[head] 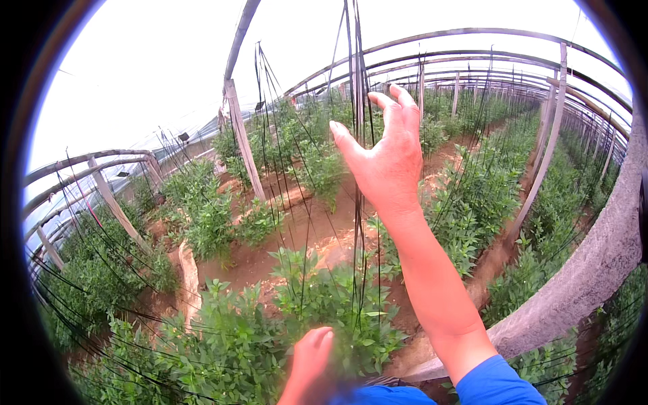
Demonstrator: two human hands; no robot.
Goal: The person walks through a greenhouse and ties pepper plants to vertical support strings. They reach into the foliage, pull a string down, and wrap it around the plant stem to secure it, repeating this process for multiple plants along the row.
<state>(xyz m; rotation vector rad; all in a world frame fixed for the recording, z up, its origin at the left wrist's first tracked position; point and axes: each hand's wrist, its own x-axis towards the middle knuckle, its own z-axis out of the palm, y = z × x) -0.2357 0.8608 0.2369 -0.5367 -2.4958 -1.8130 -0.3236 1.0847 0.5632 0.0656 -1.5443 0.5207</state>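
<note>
My right hand (392, 157) is raised high on an outstretched arm, thumb and fingers spread apart. Nothing is gripped in it. A bundle of black strings (357, 212) hangs from above, passing beside the thumb and fingers; whether they touch cannot be told. Low in front of my body is my left hand (313, 352), with its fingers curled and the thumb lying along them. I cannot see whether it holds anything. Below the strings stands a leafy green plant (336, 293), and the strings run down into its leaves.
A thick rough post (572, 283) curves along my right side. Wooden posts (243, 136) and overhead poles (471, 31) frame the greenhouse. Rows of plants (471, 202) with more strings stand along bare soil paths (324, 217). Black strings (101, 349) slant across the lower left.
</note>
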